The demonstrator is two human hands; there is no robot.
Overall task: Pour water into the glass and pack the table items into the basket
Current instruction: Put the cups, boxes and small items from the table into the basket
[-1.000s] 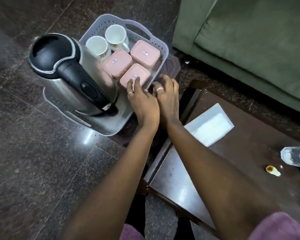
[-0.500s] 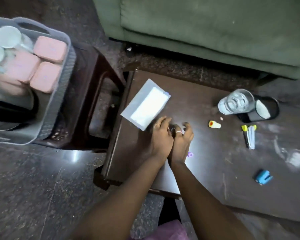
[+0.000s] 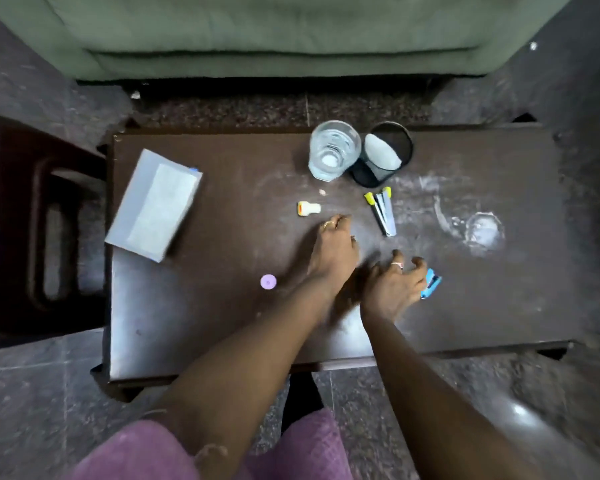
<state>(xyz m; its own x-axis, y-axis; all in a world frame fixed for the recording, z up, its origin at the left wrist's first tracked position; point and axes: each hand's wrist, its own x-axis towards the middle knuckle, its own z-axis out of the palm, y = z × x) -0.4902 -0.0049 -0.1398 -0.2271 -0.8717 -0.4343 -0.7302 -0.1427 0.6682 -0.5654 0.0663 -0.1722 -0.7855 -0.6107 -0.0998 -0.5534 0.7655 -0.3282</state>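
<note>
A dark wooden table (image 3: 222, 341) carries a clear glass (image 3: 333, 150) with water in it, a black mesh cup (image 3: 387, 154), two highlighters (image 3: 381, 211), a small white and orange stamp (image 3: 308, 207), a purple round disc (image 3: 268, 282), a small blue stapler (image 3: 431, 283) and a white box (image 3: 155, 204). My left hand (image 3: 333, 251) hovers palm down near the table's middle, fingers loosely curled, holding nothing. My right hand (image 3: 394, 282) has its fingers spread just left of the blue stapler, touching or nearly touching it. The basket is out of view.
A green sofa (image 3: 291, 32) runs along the far side of the table. A dark wooden stool (image 3: 42, 220) stands at the left. White smears (image 3: 478, 230) mark the table's right part. Dark stone floor surrounds everything.
The view swung right from the basket on the stool to the table. Both hands left the basket, crossed the table and moved right; the right hand now reaches the blue stapler.
</note>
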